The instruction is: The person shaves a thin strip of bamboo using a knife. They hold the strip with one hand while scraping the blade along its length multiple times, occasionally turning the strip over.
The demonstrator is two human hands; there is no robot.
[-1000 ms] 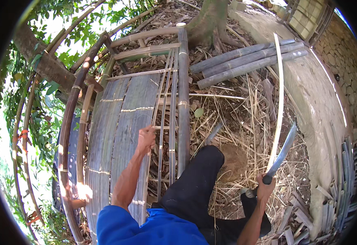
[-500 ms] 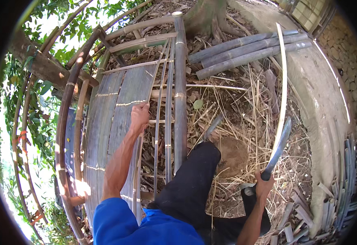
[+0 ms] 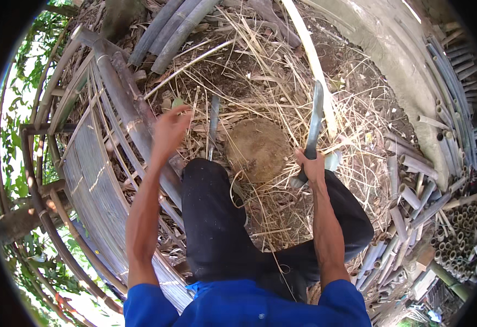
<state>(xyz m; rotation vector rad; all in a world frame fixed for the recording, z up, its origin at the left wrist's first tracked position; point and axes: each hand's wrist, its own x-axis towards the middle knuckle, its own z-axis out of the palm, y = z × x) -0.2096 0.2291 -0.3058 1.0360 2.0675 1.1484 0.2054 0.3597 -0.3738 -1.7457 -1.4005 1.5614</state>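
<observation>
Straw-like shavings (image 3: 282, 71) litter the dirt around a round stump (image 3: 257, 150), with a pale ledge (image 3: 385, 49) curving past on its far right and cut bamboo (image 3: 459, 234) heaped well to its right. A person in a blue shirt and dark trousers, knees bent just short of the stump, has turned from the slatted bench (image 3: 91, 163), which now lies well to its left. The left hand (image 3: 170, 131), on the slats a second ago, has come away and hangs to the stump's upper left, fingers loosely extended with nothing visible in their hold; whether it touches anything below cannot be told. The right hand (image 3: 312, 169), just right of the stump, remains wrapped around the handle of a knife (image 3: 315, 117), the blade pointing away beyond the stump's right side. A long pale strip (image 3: 311, 54) ends near that blade, contact unclear. The shift appears to leave one hand free, the other armed, and attention nearer the stump.
</observation>
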